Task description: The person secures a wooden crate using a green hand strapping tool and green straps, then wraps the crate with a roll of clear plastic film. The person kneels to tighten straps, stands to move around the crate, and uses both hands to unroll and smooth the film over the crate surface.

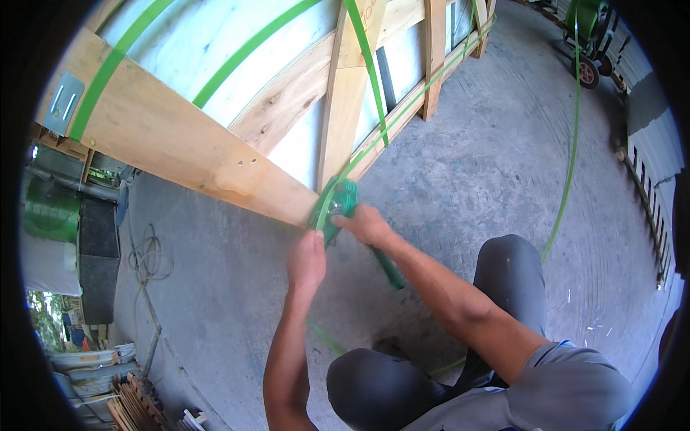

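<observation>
Head view, looking down: person crouched on the concrete floor (467,144) at the lower corner of a big wooden crate (215,154). Both hands on a green strapping tool (338,205) sitting right at that corner, w/ green plastic strap (366,79) running into it from up the crate face.

Left hand (307,262) is closed narrow, thumb up, pinching the strap just below the tool. Right hand (368,225) wraps round the tool's body where the handle begins; fingers curled, firm hold.

Tool's long axis runs diagonal: head up-left against the crate edge, dark green handle (388,267) trailing down-right toward the person's knee. So it points at the corner, away from the body.

Doing this bit well, my read: keep the strap flat and untwisted thru the tool, seat the head square on the timber, left hand steadying the tail so it doesn't slip sideways off the edge. Corner's sharp-ish, strap could ride off if tension comes on crooked.

More strap loops loose across the floor on the right, up toward a wheeled strap dispenser (591,36) far back. Other bands already cross the crate. Coiled cable (149,258) lies on the floor left.
</observation>
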A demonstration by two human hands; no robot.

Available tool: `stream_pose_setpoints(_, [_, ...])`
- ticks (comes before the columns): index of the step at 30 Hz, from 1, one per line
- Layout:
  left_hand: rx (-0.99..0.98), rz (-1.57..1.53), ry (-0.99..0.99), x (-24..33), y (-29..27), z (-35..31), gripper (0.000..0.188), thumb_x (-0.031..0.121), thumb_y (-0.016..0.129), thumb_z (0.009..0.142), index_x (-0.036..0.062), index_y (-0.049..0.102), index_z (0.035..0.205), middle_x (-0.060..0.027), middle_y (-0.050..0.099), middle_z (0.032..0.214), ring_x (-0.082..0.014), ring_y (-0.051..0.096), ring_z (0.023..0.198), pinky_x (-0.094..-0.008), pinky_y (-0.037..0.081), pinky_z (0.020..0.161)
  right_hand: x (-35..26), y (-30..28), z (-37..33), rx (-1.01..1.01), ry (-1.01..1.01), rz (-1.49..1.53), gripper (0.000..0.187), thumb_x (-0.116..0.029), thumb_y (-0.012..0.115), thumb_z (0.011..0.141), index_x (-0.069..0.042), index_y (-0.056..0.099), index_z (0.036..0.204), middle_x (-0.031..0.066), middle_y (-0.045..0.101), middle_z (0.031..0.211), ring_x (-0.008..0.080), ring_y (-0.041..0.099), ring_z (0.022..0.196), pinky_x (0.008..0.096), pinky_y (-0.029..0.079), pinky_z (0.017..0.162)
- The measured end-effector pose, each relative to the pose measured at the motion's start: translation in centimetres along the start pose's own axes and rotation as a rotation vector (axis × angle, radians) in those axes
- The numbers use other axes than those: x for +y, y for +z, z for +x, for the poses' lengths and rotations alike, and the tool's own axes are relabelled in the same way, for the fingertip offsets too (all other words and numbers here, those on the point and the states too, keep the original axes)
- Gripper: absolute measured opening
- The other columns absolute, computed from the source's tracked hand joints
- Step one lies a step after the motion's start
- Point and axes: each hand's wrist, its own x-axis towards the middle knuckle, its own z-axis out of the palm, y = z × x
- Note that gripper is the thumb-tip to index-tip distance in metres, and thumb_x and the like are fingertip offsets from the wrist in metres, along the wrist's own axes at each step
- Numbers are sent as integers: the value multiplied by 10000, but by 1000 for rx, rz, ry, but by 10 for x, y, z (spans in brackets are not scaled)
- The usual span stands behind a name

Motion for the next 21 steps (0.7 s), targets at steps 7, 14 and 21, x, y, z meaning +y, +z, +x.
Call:
stream_pose_setpoints(7, [86,92,8,-7,33,-5,272,260,448,975,35,591,919,-233,637,836,-464,594,801,-543,442,687,-3,-3,3,-75,46,61,452,-413,711,822,33,671,756,135,563,529,239,606,481,391,475,454])
stream_pose_setpoints(14, [122,170,56,-28,38,-6,246,259,456,970,59,583,904,-237,632,810,-463,598,792,-557,434,656,-9,-16,-14,-242,133,311,394,-352,748,811,24,653,740,60,481,534,156,452,408,347,361,337])
stream_pose_setpoints(21, [171,211,234,-45,27,-25,180,201,507,957,60,584,876,-221,624,737,-438,610,693,-514,446,576,5,-27,-1,-267,115,506,389,-353,729,833,2,609,729,24,437,548,136,406,421,332,344,347])
